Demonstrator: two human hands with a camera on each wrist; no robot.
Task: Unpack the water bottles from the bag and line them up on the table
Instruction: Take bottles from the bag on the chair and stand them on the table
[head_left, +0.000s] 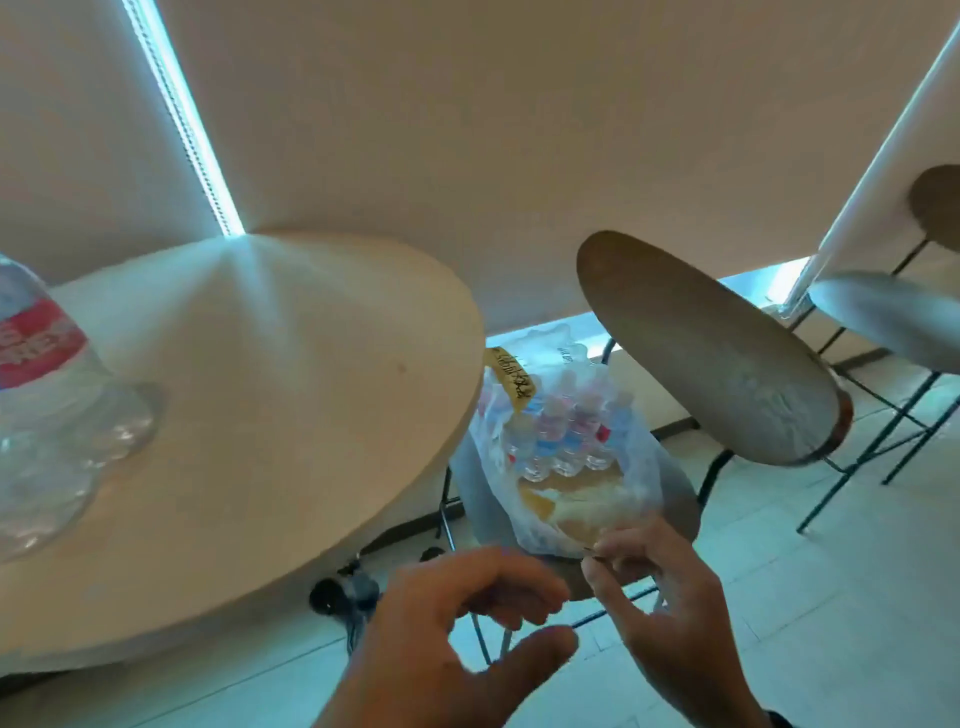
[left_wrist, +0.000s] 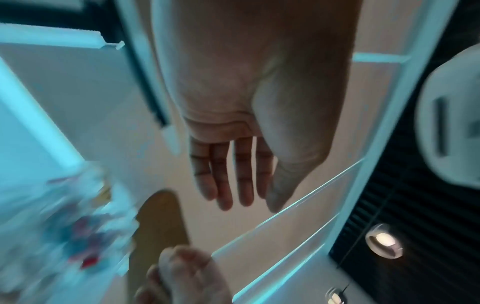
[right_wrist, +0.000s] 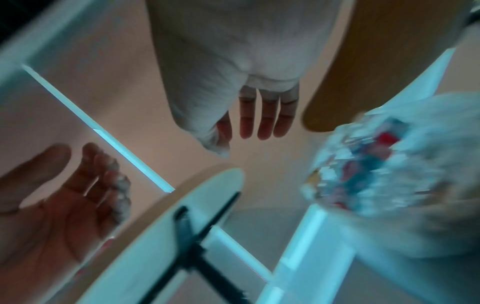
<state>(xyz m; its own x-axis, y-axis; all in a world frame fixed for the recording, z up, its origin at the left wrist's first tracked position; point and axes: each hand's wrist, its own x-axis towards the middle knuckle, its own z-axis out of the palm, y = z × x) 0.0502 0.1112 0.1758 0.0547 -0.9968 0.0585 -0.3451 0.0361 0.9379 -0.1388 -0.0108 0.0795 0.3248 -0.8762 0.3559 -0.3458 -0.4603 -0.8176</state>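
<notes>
A clear plastic bag (head_left: 561, 467) holding several small water bottles (head_left: 563, 436) with red and blue labels sits on a chair seat, just right of the round table (head_left: 270, 415). One large clear bottle (head_left: 47, 405) with a red label stands on the table at the far left. Both hands hover empty in front of the bag. My left hand (head_left: 540, 618) has loosely spread fingers, short of the bag. My right hand (head_left: 623, 566) reaches closer, its fingertips at the bag's near edge. The wrist views show straight fingers on the left hand (left_wrist: 249, 197) and the right hand (right_wrist: 241, 131), and a blurred bag (right_wrist: 376, 174).
The chair's brown oval backrest (head_left: 701, 353) rises right behind the bag. A second chair (head_left: 893, 322) stands at the far right. Window blinds (head_left: 519, 130) fill the background. Dark table legs (head_left: 348, 597) and a tiled floor (head_left: 831, 597) lie below.
</notes>
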